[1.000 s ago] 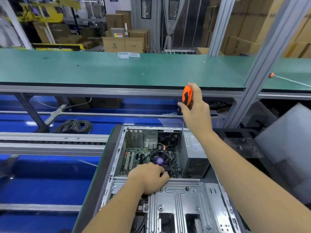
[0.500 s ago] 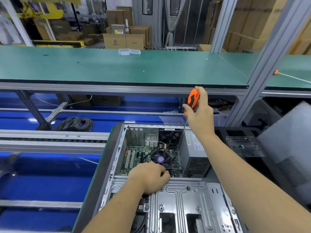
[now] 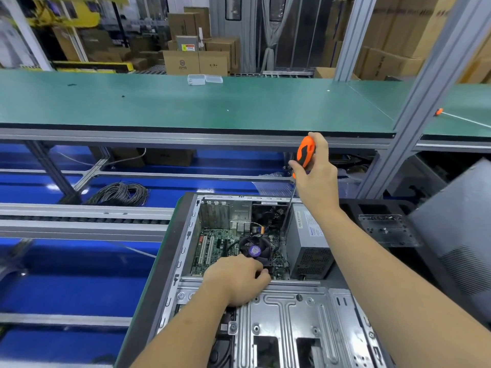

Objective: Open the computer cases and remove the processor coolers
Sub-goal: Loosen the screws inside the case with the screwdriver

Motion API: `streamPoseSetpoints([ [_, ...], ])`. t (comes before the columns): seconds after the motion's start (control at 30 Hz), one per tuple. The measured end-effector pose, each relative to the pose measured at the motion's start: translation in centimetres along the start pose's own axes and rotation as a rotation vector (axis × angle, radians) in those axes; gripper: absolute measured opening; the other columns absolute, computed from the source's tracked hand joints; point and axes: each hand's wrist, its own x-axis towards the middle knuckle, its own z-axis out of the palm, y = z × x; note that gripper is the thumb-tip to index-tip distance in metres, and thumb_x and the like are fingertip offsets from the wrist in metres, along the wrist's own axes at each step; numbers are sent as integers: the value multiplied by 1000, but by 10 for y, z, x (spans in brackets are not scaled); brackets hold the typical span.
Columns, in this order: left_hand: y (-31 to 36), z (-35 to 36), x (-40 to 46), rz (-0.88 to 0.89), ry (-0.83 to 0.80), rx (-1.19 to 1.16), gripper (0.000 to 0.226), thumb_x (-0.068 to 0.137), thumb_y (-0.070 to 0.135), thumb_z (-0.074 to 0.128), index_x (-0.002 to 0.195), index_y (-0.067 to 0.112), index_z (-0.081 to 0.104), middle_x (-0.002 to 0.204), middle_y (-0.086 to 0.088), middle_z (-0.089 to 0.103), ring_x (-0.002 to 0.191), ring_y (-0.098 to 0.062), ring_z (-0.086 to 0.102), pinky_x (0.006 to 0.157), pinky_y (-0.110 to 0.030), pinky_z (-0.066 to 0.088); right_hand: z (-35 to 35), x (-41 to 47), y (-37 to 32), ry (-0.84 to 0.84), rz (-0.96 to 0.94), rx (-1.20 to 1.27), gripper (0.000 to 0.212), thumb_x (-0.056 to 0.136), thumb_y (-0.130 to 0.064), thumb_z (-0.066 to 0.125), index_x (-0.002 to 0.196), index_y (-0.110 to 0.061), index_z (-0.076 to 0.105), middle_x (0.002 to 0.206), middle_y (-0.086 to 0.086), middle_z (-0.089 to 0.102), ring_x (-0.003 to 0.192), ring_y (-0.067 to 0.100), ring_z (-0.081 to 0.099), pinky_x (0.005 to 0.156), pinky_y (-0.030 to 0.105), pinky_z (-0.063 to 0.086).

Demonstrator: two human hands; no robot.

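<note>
An open computer case [image 3: 186, 243] lies on its side in front of me, motherboard exposed. The black processor cooler [image 3: 255, 248], with a purple label on its fan, sits in the middle of the board. My left hand [image 3: 236, 280] rests at the cooler's near edge, fingers curled down onto it. My right hand [image 3: 316, 179] grips an orange-handled screwdriver [image 3: 305, 151] above the case; its long shaft reaches down into the case behind the cooler, beside the grey power supply [image 3: 308, 240]. The tip is hidden.
A metal drive cage [image 3: 287, 322] fills the near end of the case. A removed side panel [image 3: 462, 224] leans at the right, over another black case [image 3: 385, 229]. A green workbench [image 3: 186, 102] runs across behind. A cable coil [image 3: 119, 192] lies on the blue floor.
My right hand and the screwdriver have shifted slightly right and down. My left hand has stayed at the cooler's near edge.
</note>
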Motion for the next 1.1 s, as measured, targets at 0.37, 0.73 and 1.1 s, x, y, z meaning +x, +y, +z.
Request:
streamPoseSetpoints([
  [0.37, -5, 4, 7, -88, -11, -130, 49, 75, 66, 27, 91, 33, 59, 83, 7, 64, 78, -21, 60, 71, -34, 52, -21, 10, -30, 89, -49, -14, 61, 94, -25, 67, 142, -37, 32, 99, 3, 65, 82, 29, 61, 79, 42, 54],
  [0.73, 18, -40, 50, -741, 57, -1689, 45, 106, 44, 33, 107, 5, 54, 98, -18, 62, 89, -33, 62, 85, -44, 54, -68, 50, -113, 237, -132, 151, 64, 90, -21, 72, 143, -27, 38, 100, 8, 64, 67, 6, 59, 60, 10, 49],
  [1.1, 1, -42, 39, -793, 168, -1737, 46, 104, 45, 47, 71, 13, 43, 51, 3, 30, 38, -10, 19, 35, -18, 16, -54, 53, -120, 249, -73, 178, 64, 89, -22, 73, 142, -29, 37, 108, 2, 65, 84, 20, 67, 70, 21, 59],
])
